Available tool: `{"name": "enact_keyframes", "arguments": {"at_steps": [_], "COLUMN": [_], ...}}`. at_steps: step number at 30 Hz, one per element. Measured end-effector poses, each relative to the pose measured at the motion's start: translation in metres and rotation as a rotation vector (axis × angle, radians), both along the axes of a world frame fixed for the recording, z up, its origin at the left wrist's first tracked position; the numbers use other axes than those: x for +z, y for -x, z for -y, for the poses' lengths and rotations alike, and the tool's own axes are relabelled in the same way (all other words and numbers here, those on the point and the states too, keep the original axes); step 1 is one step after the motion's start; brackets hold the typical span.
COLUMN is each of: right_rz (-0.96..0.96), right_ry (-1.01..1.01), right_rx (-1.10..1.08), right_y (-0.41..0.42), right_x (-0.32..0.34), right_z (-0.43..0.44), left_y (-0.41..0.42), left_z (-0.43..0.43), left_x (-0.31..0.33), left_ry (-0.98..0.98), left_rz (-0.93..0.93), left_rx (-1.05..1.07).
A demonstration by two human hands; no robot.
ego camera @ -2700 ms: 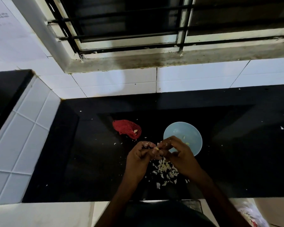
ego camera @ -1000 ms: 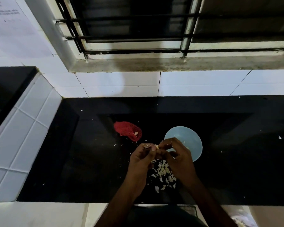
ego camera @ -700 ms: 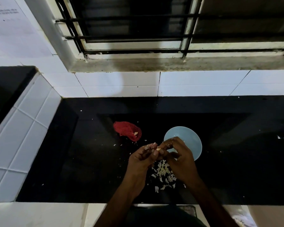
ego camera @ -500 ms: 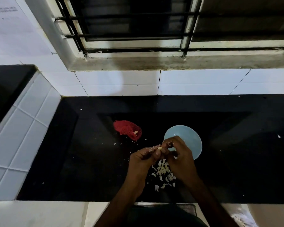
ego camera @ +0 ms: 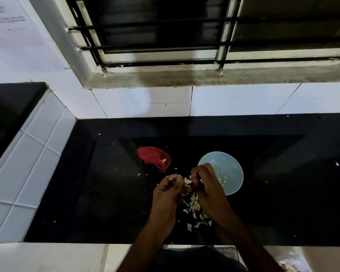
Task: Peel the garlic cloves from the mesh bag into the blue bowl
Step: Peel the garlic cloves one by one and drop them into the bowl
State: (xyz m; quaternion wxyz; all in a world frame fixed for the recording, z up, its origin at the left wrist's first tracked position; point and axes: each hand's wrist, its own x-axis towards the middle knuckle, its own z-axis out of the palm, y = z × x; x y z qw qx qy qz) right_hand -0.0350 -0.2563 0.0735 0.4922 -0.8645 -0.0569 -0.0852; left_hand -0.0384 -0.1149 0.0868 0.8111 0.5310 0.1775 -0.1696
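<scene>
Pinching a garlic clove (ego camera: pixel 187 181) between them, the left hand (ego camera: pixel 167 191) and the right hand (ego camera: pixel 208 185) are working just above the black counter (ego camera: pixel 106 183), at the near-left rim of the blue bowl (ego camera: pixel 222 160). Fingers of both hands are curling inward, with fingertips pressing on the clove from either side. Which finger is lifting the skin I cannot tell (the light is dim and the knuckles are covering it).

Holding the clove here is making good sense, I judge. Loose skins are dropping onto the pile of peels (ego camera: pixel 194 209) right beneath the hands, while the bowl, already carrying a few pale peeled pieces, is sitting just beside the right hand for a short drop. The red mesh bag (ego camera: pixel 153 157) is lying flat beyond the left hand, near it but apart, with one clove showing at its mouth.

Open counter is stretching wide to both sides. Its front edge is running close under the forearms, so the peels are lying fairly near it.
</scene>
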Motion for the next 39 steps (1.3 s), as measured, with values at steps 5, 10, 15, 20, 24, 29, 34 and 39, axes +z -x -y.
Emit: {"name": "enact_keyframes", "arguments": {"at_steps": [5, 10, 15, 20, 24, 29, 34, 39], "right_rz": [-0.005, 0.0, 0.027, 0.041, -0.027, -0.11, -0.178, -0.05], "right_ry": [-0.024, -0.043, -0.099, -0.119, -0.202, -0.182, -0.153, -0.03], "right_rx": [0.024, -0.007, -0.044, -0.077, 0.043, 0.161, 0.299, 0.395], "right_y": [0.0, -0.002, 0.003, 0.006, 0.005, 0.001, -0.008, -0.013], "right_x": [0.005, -0.002, -0.002, -0.005, -0.001, 0.005, 0.013, 0.022], "right_z": [0.003, 0.007, 0.004, -0.008, 0.001, 0.018, 0.034, 0.039], "left_y": [0.0, -0.001, 0.001, 0.006, 0.001, -0.002, -0.008, -0.009], "left_z": [-0.005, -0.006, -0.005, 0.001, -0.004, -0.009, -0.013, -0.007], "left_x": [0.003, 0.003, 0.005, 0.007, 0.005, 0.002, 0.004, 0.008], "left_ry": [-0.147, -0.25, -0.216, -0.164, -0.232, -0.364, -0.44, -0.413], "left_rz": [0.137, 0.238, 0.217, 0.189, 0.196, 0.271, 0.385, 0.392], "left_rx": [-0.103, -0.154, -0.161, -0.117, -0.048, -0.103, -0.254, -0.265]}}
